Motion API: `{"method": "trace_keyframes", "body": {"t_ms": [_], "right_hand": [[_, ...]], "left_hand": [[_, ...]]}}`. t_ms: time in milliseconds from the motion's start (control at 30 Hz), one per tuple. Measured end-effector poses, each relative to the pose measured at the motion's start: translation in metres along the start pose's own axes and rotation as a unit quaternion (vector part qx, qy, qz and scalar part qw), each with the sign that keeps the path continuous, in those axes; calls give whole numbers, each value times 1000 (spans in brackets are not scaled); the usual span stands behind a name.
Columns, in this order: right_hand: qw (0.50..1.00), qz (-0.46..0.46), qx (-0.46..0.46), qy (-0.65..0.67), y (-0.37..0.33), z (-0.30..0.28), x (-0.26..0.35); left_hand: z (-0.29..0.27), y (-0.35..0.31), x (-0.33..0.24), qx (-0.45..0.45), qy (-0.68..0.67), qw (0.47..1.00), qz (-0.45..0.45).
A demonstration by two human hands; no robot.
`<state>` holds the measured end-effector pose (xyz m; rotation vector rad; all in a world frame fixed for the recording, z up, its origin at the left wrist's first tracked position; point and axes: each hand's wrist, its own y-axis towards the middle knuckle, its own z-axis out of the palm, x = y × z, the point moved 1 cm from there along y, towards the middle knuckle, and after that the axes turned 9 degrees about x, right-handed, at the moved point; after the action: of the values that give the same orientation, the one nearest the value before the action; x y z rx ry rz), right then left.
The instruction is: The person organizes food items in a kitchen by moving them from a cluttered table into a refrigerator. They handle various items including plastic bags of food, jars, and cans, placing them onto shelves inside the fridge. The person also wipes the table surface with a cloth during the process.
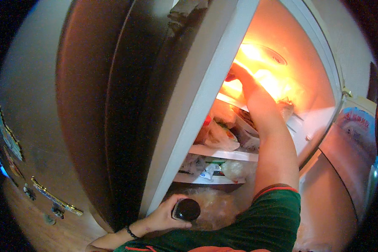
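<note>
My left hand point(169, 214) is wrapped round a jar with a dark round lid point(187, 209), held low in front of the open fridge with the lid facing up. A dark bead bracelet point(131, 233) circles that wrist. My right arm, in a green sleeve with red trim, reaches up over the top shelf into the lit compartment. The right hand point(238, 72) is close to the bright lamp area; glare and the fridge's side edge hide most of its fingers, so whether it grips anything does not show. Pale plastic bags point(296, 93) sit beside that forearm.
Below, one shelf point(243, 155) carries bagged food point(221, 135), and a lower shelf point(212, 180) holds more packets. The fridge's pale side edge point(197, 105) stands left of my arms. The open door point(344, 151) is at the right. Magnets point(56, 199) cling to a surface far left.
</note>
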<state>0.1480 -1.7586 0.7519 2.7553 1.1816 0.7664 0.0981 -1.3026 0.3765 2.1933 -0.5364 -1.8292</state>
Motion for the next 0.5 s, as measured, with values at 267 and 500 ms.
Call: {"method": "trace_keyframes", "body": {"t_ms": [267,500], "right_hand": [[997,11,27,-66,-62,9,47],[997,32,61,-41,-77,8,32]], "left_hand": [[-4,1,-6,-7,9,999,-31],[0,4,-3,10,1,1000,-5]]}}
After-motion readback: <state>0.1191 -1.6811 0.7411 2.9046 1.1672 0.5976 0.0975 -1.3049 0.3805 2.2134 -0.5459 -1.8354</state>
